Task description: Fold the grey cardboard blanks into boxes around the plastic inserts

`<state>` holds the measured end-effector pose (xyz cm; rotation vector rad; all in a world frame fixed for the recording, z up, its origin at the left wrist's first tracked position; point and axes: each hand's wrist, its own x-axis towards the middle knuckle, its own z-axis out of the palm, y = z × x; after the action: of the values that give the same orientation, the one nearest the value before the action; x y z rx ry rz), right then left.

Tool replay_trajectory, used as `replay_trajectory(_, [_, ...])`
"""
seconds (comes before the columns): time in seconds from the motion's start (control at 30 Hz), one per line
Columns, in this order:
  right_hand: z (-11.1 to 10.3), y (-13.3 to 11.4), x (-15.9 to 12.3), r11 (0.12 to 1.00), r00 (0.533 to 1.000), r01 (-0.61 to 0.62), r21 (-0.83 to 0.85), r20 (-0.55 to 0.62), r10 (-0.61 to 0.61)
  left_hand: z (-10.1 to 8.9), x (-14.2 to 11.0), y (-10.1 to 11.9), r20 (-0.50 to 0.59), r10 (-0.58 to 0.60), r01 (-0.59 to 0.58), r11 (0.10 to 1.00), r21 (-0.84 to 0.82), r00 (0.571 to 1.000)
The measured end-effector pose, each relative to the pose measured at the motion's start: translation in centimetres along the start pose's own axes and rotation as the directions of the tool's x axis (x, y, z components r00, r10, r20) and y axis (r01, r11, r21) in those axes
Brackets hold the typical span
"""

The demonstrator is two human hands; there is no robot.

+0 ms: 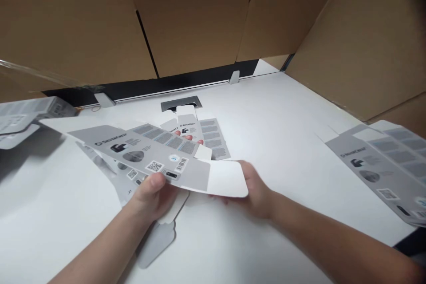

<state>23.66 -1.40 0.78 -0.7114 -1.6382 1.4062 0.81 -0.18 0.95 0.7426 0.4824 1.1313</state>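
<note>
A flat, unfolded grey SilverCrest carton [193,173] is tilted above the white table, printed side up. My left hand [151,193] is closed around it, thumb on the near edge and fingertips showing over the far edge. At its white end flap, my right hand [256,191] holds on from the right; most of those fingers are hidden beneath the flap. Under the held carton lie more flat cartons [214,140], with a loose grey flap [156,244] poking out toward me. How many overlap there I cannot tell.
Another stack of flat cartons [372,164] lies at the right. A grey printed box [36,106] and flaps sit at the far left. Tall brown cardboard walls [199,17] stand behind and at the right. A grey cable outlet [181,103] is set in the white table [282,142].
</note>
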Motion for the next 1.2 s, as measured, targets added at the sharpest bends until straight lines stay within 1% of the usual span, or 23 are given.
replay_trajectory(0.03, [-0.1, 0.1, 0.0, 0.999, 0.989, 0.029, -0.025, -0.145, -0.032, 0.1, 0.0, 0.0, -0.047, 0.036, -0.037, 0.999, -0.019, 0.998])
replay_trajectory(0.07, [-0.3, 0.1, 0.0, 0.997, 0.958, 0.049, -0.064, -0.280, -0.065, 0.1, 0.1, 0.1, -0.081, 0.068, -0.071, 0.997, -0.035, 0.994])
replay_trajectory(0.1, [-0.4, 0.2, 0.0, 0.992, 0.917, 0.062, -0.112, -0.386, -0.101, 0.2, 0.1, 0.1, -0.102, 0.090, -0.095, 0.994, -0.048, 0.991])
replay_trajectory(0.13, [-0.6, 0.2, 0.1, 0.984, 0.882, 0.073, -0.164, -0.451, -0.140, 0.3, 0.2, 0.2, -0.118, 0.093, -0.100, 0.993, -0.060, 0.989])
replay_trajectory(0.17, [-0.8, 0.3, 0.2, 0.972, 0.862, 0.089, -0.215, -0.473, -0.183, 0.3, 0.3, 0.2, -0.130, 0.093, -0.102, 0.993, -0.067, 0.987])
replay_trajectory(0.2, [-0.9, 0.4, 0.2, 0.958, 0.863, 0.113, -0.264, -0.452, -0.226, 0.3, 0.3, 0.3, -0.139, 0.092, -0.102, 0.992, -0.070, 0.986])
replay_trajectory(0.23, [-1.0, 0.5, 0.3, 0.940, 0.879, 0.148, -0.307, -0.395, -0.268, 0.2, 0.3, 0.3, -0.146, 0.090, -0.101, 0.993, -0.068, 0.985])
replay_trajectory(0.3, [-0.9, 0.9, 0.4, 0.896, 0.918, 0.252, -0.365, -0.203, -0.341, 0.2, 0.3, 0.3, -0.163, 0.084, -0.094, 0.994, -0.049, 0.983])
replay_trajectory(0.37, [-0.7, 1.4, 0.4, 0.853, 0.921, 0.353, -0.384, -0.017, -0.389, 0.2, 0.3, 0.3, -0.183, 0.072, -0.078, 0.997, -0.022, 0.980])
replay_trajectory(0.43, [-0.7, 2.0, 0.2, 0.830, 0.920, 0.385, -0.404, 0.093, -0.381, 0.2, 0.2, 0.3, -0.189, 0.044, -0.045, 0.999, 0.000, 0.981])
replay_trajectory(0.47, [-0.8, 2.2, 0.1, 0.824, 0.925, 0.377, -0.423, 0.120, -0.362, 0.2, 0.2, 0.3, -0.187, 0.036, -0.036, 0.999, 0.004, 0.982])
replay_trajectory(0.57, [-1.2, 2.5, -0.2, 0.806, 0.945, 0.327, -0.493, 0.146, -0.294, 0.3, 0.2, 0.3, -0.163, 0.045, -0.044, 0.999, 0.010, 0.986])
replay_trajectory(0.67, [-1.4, 2.5, -0.1, 0.781, 0.948, 0.318, -0.537, 0.198, -0.250, 0.4, 0.2, 0.3, -0.131, 0.052, -0.049, 0.998, 0.027, 0.990])
replay_trajectory(0.77, [-1.3, 2.3, 0.2, 0.788, 0.946, 0.319, -0.527, 0.223, -0.234, 0.6, 0.2, 0.4, -0.114, 0.059, -0.053, 0.997, 0.053, 0.992])
replay_trajectory(0.83, [-1.1, 2.2, 0.3, 0.813, 0.952, 0.306, -0.496, 0.182, -0.247, 0.6, 0.3, 0.4, -0.115, 0.062, -0.054, 0.996, 0.067, 0.991])
replay_trajectory(0.9, [-1.0, 2.1, 0.2, 0.844, 0.956, 0.292, -0.449, 0.097, -0.278, 0.5, 0.4, 0.3, -0.137, 0.058, -0.048, 0.996, 0.080, 0.989])
replay_trajectory(0.97, [-0.9, 1.8, 0.0, 0.876, 0.953, 0.263, -0.403, -0.034, -0.302, 0.5, 0.5, 0.1, -0.199, 0.057, -0.037, 0.994, 0.101, 0.978])
replay_trajectory(1.03, [-0.9, 1.3, -0.2, 0.905, 0.939, 0.210, -0.370, -0.182, -0.292, 0.4, 0.5, -0.2, -0.273, 0.060, -0.025, 0.991, 0.130, 0.960])
replay_trajectory(1.1, [-0.7, 0.7, -0.1, 0.940, 0.929, 0.121, -0.319, -0.297, -0.221, 0.5, 0.5, -0.3, -0.322, 0.045, 0.004, 0.989, 0.147, 0.946])
replay_trajectory(1.13, [-0.6, 0.4, 0.0, 0.958, 0.929, 0.072, -0.278, -0.331, -0.166, 0.6, 0.4, -0.3, -0.335, 0.029, 0.024, 0.988, 0.154, 0.942])
replay_trajectory(1.2, [-0.3, 0.0, 0.3, 0.985, 0.940, -0.021, -0.174, -0.338, -0.039, 0.7, 0.3, -0.3, -0.351, -0.001, 0.067, 0.982, 0.175, 0.936])
